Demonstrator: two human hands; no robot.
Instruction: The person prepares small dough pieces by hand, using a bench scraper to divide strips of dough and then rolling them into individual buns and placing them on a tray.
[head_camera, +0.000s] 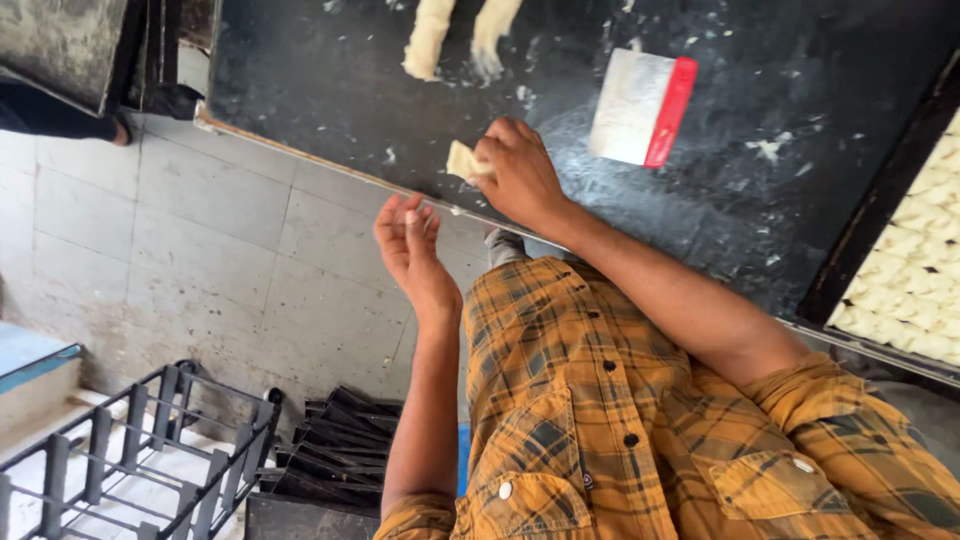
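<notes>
We are closing our right hand (520, 175) around a small pale piece of dough (466, 162), pinching it between fingers and thumb just inside the near edge of the dark worktop (330, 90). The piece is sticking out of the grip toward the left of the view, away from the wrist. We are holding our left hand (410, 245) open and empty, fingers loosely together, hovering off the worktop's edge over the tiled floor (200, 250). It is sitting just beside the right hand, so the dough is lying between the two, touching only the right.

Further along the worktop, two longer dough strips (455, 35) are lying side by side, their long axes running away from the edge. A white scraper with a red grip (640, 108) is resting flat near the right hand. At the right edge, a dark tray (875, 235) is holding rows of cut pale pieces.
</notes>
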